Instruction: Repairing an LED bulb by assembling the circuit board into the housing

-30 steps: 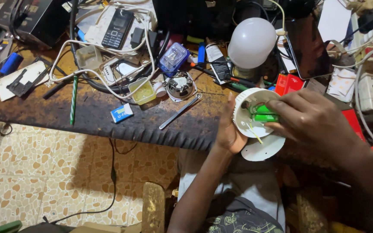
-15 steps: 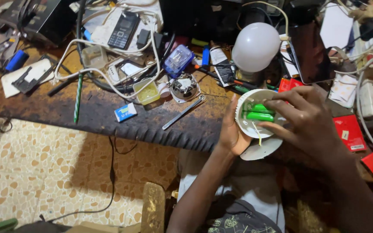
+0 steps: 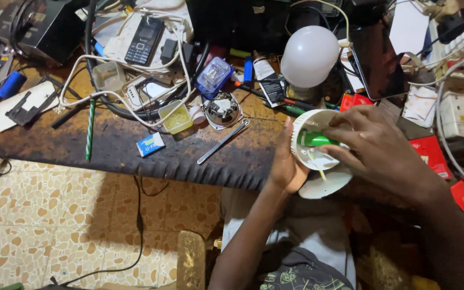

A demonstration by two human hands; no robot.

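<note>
While we cup the white lamp housing (image 3: 318,153) from the left side with our left hand (image 3: 284,164), our right hand (image 3: 374,147) reaches into its open mouth, fingertips closed around the green cells (image 3: 317,140) seated inside. So: left hand grasping the housing wall, palm and thumb against its outer side; right hand pinching at the green part, fingers curled over the rim.

We judge the housing to be a light, thin plastic shell, stiff but likely to crack if squeezed hard. It looks smooth, so best held around the outer wall as the left hand does, not by the rim edge alone. The green cells look rigid and cylindrical, and thin wires (image 3: 320,171) trail from them, so those are the fragile bit; take hold of the cell body, not the leads. A white disc (image 3: 326,185) sits just below the housing, touching or nearly so; we cannot tell if it is attached.

Location: the housing is held at the near edge of the dark workbench (image 3: 135,145), between both hands, close in front of our body. The white globe cover (image 3: 310,56) stands on the bench just behind it, apart. A metal spanner (image 3: 222,142) lies on the bench to the left, a black phone (image 3: 143,41) well apart at the back among white cables (image 3: 130,94).
</note>
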